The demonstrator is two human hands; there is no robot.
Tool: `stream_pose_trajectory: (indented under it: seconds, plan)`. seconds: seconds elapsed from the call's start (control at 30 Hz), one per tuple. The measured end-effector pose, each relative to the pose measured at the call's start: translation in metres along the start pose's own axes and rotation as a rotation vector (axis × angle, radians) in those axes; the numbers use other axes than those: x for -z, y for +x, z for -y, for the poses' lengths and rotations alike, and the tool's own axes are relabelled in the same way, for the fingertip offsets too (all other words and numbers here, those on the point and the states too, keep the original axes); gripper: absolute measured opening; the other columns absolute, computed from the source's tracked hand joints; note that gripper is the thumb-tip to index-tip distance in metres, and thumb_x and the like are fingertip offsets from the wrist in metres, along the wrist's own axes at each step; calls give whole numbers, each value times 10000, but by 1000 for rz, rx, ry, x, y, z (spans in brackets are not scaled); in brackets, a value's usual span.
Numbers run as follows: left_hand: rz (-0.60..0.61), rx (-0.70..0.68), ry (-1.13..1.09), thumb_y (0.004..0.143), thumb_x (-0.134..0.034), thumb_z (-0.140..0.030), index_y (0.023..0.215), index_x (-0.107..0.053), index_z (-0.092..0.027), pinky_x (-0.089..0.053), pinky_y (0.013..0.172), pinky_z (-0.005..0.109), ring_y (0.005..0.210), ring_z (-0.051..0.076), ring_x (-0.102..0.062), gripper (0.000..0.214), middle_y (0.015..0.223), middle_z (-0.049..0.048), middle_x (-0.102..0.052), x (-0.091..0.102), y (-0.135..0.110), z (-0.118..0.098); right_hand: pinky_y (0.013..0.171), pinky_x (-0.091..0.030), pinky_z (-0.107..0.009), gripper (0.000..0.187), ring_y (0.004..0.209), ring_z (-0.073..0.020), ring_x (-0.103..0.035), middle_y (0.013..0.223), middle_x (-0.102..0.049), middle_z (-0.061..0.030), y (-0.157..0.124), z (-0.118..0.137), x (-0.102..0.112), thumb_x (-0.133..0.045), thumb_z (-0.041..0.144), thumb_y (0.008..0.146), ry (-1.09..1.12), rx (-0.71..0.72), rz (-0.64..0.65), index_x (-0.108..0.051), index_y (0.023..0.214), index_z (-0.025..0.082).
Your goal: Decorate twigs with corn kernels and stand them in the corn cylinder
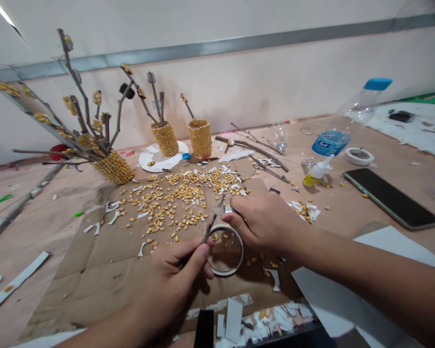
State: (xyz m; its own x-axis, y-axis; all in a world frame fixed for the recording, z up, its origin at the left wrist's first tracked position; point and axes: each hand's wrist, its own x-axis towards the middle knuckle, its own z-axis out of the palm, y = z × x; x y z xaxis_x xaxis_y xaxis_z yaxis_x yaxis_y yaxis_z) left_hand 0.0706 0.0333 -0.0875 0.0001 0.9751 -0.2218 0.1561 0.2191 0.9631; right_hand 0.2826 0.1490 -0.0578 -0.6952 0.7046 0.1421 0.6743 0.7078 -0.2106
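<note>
My left hand is closed, pinching a thin brown twig that points up and away. A white-edged ring, like a tape roll seen from its side, sits against the left fingertips; whether they grip it I cannot tell. My right hand is closed on a small flat silvery piece that touches the twig's upper part. Its exact kind is unclear. Loose corn kernels and white paper scraps lie beyond both hands on the cardboard.
Kernel-covered pots with branches stand at the back left; two smaller ones are nearby. At right are a plastic bottle, a glue bottle, a tape roll and a phone. Paper scraps lie in front.
</note>
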Motion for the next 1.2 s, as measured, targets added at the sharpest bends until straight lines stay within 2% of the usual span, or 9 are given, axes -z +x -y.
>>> stream_pose_trajectory:
  seconds: [0.23,0.3,0.4,0.6,0.77,0.87,0.97,1.1,1.2]
  plan:
    - [-26,20,14,996,-629,-566,730,-672,-202,-380,436,210,446,107,-474,452,535,-38,-506,-1,5,-6,603,-124,-347,717,699,-235,-596,859,-755,-128,7,0,9,-179,647,1101,-166,-125,25,-693,917,182]
    - [-30,29,24,998,-622,-569,768,-669,-204,-337,420,206,420,97,-438,435,522,-56,-473,-1,6,-10,606,-127,-349,712,716,-242,-610,872,-762,-131,9,2,12,-195,646,1104,-208,-136,27,-702,918,183]
    - [-54,24,71,1006,-596,-567,697,-608,-200,-294,417,209,409,90,-398,480,504,-61,-441,1,7,-18,603,-134,-349,695,674,-225,-595,848,-763,-121,12,3,13,-215,633,1109,-230,-132,17,-707,907,186]
    - [-108,-67,226,993,-602,-493,615,-570,-191,-307,461,203,470,95,-424,484,513,-37,-485,3,10,-27,598,-133,-347,670,607,-200,-554,796,-750,-110,17,2,9,-248,625,1108,-216,-136,-13,-696,868,188]
    - [-84,91,83,940,-607,-568,772,-674,-180,-307,378,199,362,105,-443,428,472,-25,-562,0,14,-25,600,-195,-320,552,645,-176,-536,735,-685,-53,15,-1,2,-303,528,1122,92,-69,66,-621,816,196]
    - [-78,160,-15,885,-629,-617,866,-703,-156,-250,337,185,302,92,-387,468,443,-12,-599,-2,15,-27,606,-227,-300,550,633,-167,-493,696,-610,-25,13,-5,0,-270,541,1119,230,-67,20,-573,809,203]
    - [-75,150,-63,872,-646,-623,868,-705,-147,-237,343,166,292,74,-369,480,421,-19,-594,-4,14,-29,617,-224,-302,539,640,-175,-471,696,-596,-33,11,-6,0,-276,537,1111,185,-75,-31,-570,807,202]
    - [-78,158,-83,879,-652,-607,866,-709,-144,-225,345,151,285,61,-357,467,408,-26,-589,-7,12,-29,610,-204,-317,504,644,-183,-483,726,-643,-54,10,-4,-2,-300,506,1110,130,-30,-8,-607,863,191]
    - [-48,179,-138,878,-659,-601,846,-711,-144,-249,349,147,293,63,-380,461,414,-16,-600,-5,14,-28,619,-245,-319,487,650,-187,-516,745,-664,-63,9,-6,-4,-338,510,1103,140,-23,-105,-632,907,175]
